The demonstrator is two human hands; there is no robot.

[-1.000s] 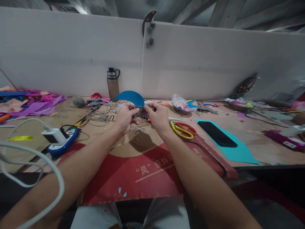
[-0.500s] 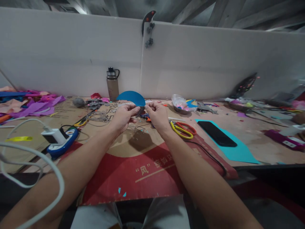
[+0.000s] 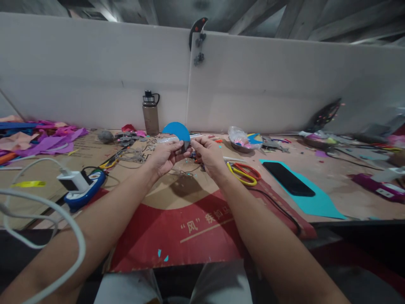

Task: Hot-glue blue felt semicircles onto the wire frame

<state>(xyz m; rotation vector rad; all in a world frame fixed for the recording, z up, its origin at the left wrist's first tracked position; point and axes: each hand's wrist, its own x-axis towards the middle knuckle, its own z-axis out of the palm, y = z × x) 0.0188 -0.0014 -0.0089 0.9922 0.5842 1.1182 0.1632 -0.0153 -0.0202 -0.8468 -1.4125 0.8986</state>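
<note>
The disc, bright blue with a dark grey lower part, sits mid-frame. It rises above the left hand, which pinches its lower edge — the right hand curls just beside, its hold impossible to tell.

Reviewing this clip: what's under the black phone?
A turquoise sheet sticks out from beneath the phone and lies on the tabletop. The area directly under the phone is covered, so anything else there cannot be seen.
</note>
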